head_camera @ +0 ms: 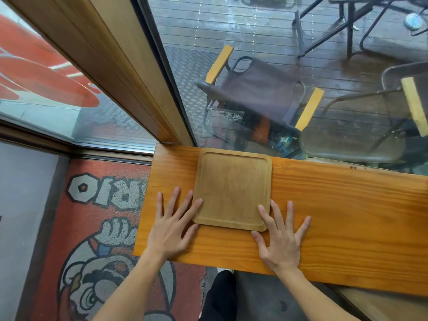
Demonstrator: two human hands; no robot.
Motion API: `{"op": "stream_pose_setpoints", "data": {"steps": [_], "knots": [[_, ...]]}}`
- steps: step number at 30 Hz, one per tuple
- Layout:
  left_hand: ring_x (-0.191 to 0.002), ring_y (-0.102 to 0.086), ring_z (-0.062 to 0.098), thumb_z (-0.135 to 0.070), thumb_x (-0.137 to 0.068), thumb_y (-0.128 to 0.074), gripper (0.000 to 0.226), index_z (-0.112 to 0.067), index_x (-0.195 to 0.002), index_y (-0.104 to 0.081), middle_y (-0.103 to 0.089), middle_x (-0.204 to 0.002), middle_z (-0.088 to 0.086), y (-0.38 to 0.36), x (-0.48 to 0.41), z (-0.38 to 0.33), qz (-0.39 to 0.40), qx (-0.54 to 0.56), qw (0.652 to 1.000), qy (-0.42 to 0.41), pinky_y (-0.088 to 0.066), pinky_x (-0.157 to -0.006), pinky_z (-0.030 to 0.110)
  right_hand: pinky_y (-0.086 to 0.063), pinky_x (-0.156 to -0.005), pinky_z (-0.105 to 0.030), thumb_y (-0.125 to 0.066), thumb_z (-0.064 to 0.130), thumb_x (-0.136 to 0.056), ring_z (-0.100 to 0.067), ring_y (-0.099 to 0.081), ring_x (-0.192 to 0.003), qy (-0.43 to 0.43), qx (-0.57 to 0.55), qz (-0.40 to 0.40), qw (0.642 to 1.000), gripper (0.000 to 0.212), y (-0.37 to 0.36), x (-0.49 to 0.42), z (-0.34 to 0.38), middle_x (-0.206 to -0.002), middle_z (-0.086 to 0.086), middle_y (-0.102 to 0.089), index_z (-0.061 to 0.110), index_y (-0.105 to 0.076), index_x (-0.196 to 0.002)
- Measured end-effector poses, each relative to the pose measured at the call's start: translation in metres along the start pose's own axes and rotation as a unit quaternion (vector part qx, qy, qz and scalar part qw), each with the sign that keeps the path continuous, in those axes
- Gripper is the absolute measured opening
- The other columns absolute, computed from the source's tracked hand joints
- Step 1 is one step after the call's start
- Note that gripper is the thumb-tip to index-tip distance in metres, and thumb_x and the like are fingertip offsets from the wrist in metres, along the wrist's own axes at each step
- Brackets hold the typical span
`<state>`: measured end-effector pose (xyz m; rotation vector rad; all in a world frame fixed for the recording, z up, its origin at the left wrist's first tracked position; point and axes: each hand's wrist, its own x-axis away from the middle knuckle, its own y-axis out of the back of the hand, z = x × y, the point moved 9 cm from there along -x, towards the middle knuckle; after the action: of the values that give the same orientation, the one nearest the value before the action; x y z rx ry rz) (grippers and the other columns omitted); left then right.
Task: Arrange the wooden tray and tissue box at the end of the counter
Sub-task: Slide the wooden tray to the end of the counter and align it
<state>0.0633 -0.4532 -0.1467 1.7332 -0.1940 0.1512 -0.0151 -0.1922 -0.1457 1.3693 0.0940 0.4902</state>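
A square wooden tray (232, 188) with rounded corners and a shallow rim lies flat near the left end of the orange wooden counter (335, 205), its far edge close to the window. My left hand (171, 225) rests flat on the counter with fingers spread, index finger and thumb touching the tray's near left corner. On the other side, my right hand (280, 237) lies spread with its index finger on the tray's near right corner. Neither hand grips anything. No tissue box is in view.
A glass window and a wooden frame post (120, 72) stand right behind the counter. Folding chairs (261, 93) sit outside on a wet deck. The counter's left end (144, 205) drops off over a red cartoon floor mat (97, 239).
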Motion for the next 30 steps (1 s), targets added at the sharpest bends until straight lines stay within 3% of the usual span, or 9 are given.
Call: {"op": "stream_pose_setpoints", "data": {"steps": [9,12,15,18,20,22,26,28,30], "knots": [[-0.154,-0.01,0.035,-0.052,-0.093,-0.044,0.07,-0.03,-0.156,-0.023,-0.021,-0.166,0.002,0.005,0.001,-0.004,0.028,0.015,0.999,0.015,-0.01,-0.116,0.071,0.001,-0.109,-0.077,-0.047,0.06,-0.087,-0.037,-0.002,-0.152,-0.008,-0.001,0.046,0.999,0.07,0.003,0.002,0.002,-0.161,0.002,-0.029,0.04,-0.026,-0.151],[-0.155,-0.002,0.033,-0.054,-0.093,-0.039,0.073,-0.034,-0.157,-0.012,-0.017,-0.167,0.002,0.002,0.0,-0.002,0.067,0.021,0.997,0.035,-0.006,-0.116,0.071,0.009,-0.11,-0.074,-0.039,0.061,-0.091,-0.034,0.013,-0.152,-0.004,0.006,0.103,0.995,0.071,0.008,0.007,0.001,-0.165,0.006,-0.011,0.046,-0.009,-0.153],[-0.153,0.015,0.029,-0.053,-0.093,-0.036,0.078,-0.039,-0.155,0.009,0.002,-0.168,-0.001,0.011,-0.002,-0.001,0.159,0.015,0.986,0.057,0.004,-0.118,0.067,0.01,-0.111,-0.072,-0.037,0.055,-0.093,-0.031,0.025,-0.149,-0.005,0.007,0.212,0.977,0.072,0.018,0.004,-0.001,-0.165,0.012,0.009,0.053,0.008,-0.149],[-0.154,0.014,0.027,-0.032,-0.09,-0.044,0.082,-0.038,-0.157,0.004,0.006,-0.168,-0.004,0.037,-0.006,-0.009,0.252,0.017,0.963,0.097,0.004,-0.119,0.066,-0.003,-0.115,-0.067,-0.041,0.044,-0.096,-0.029,0.013,-0.152,-0.04,-0.058,0.294,0.953,0.062,0.034,0.001,0.002,-0.165,0.013,-0.002,0.052,-0.012,-0.15],[-0.155,0.007,0.028,-0.025,-0.088,-0.042,0.073,-0.033,-0.155,-0.016,-0.009,-0.167,0.002,0.057,-0.007,-0.024,0.254,0.016,0.958,0.132,0.002,-0.117,0.069,-0.02,-0.118,-0.051,-0.042,0.042,-0.097,-0.028,-0.015,-0.151,-0.121,-0.177,0.319,0.923,0.046,0.047,0.004,-0.001,-0.162,0.005,-0.027,0.039,-0.045,-0.143],[-0.154,0.002,0.032,-0.022,-0.087,-0.041,0.064,-0.026,-0.15,-0.031,-0.022,-0.162,0.01,0.069,-0.001,-0.046,0.25,0.0,0.958,0.143,-0.001,-0.117,0.069,-0.036,-0.112,-0.038,-0.044,0.043,-0.097,-0.026,-0.044,-0.138,-0.172,-0.25,0.348,0.887,0.041,0.058,0.024,0.002,-0.147,-0.002,-0.052,0.026,-0.063,-0.129],[-0.137,-0.039,0.033,-0.017,-0.089,-0.038,0.049,-0.018,-0.137,-0.046,-0.051,-0.142,0.012,0.086,0.003,-0.101,0.265,0.008,0.96,0.091,-0.029,-0.113,0.054,-0.036,-0.112,-0.034,-0.044,0.042,-0.098,-0.023,-0.047,-0.135,-0.137,-0.232,0.409,0.872,0.043,0.081,0.068,0.0,-0.143,-0.001,-0.055,0.021,-0.061,-0.132],[-0.117,-0.056,0.033,-0.014,-0.089,-0.036,0.041,-0.015,-0.127,-0.051,-0.061,-0.128,0.01,0.097,0.0,-0.13,0.282,0.037,0.956,0.072,-0.044,-0.094,0.046,-0.037,-0.107,-0.03,-0.046,0.037,-0.098,-0.022,-0.049,-0.133,-0.145,-0.233,0.387,0.88,0.041,0.099,0.08,-0.017,-0.142,-0.002,-0.057,0.018,-0.062,-0.131],[-0.111,-0.059,0.032,-0.015,-0.09,-0.037,0.04,-0.015,-0.127,-0.052,-0.062,-0.127,0.009,0.1,-0.003,-0.156,0.293,0.06,0.952,0.06,-0.044,-0.08,0.042,-0.039,-0.105,-0.03,-0.047,0.036,-0.098,-0.021,-0.051,-0.13,-0.166,-0.254,0.361,0.882,0.039,0.116,0.095,-0.041,-0.139,-0.002,-0.059,0.019,-0.063,-0.128]]}}
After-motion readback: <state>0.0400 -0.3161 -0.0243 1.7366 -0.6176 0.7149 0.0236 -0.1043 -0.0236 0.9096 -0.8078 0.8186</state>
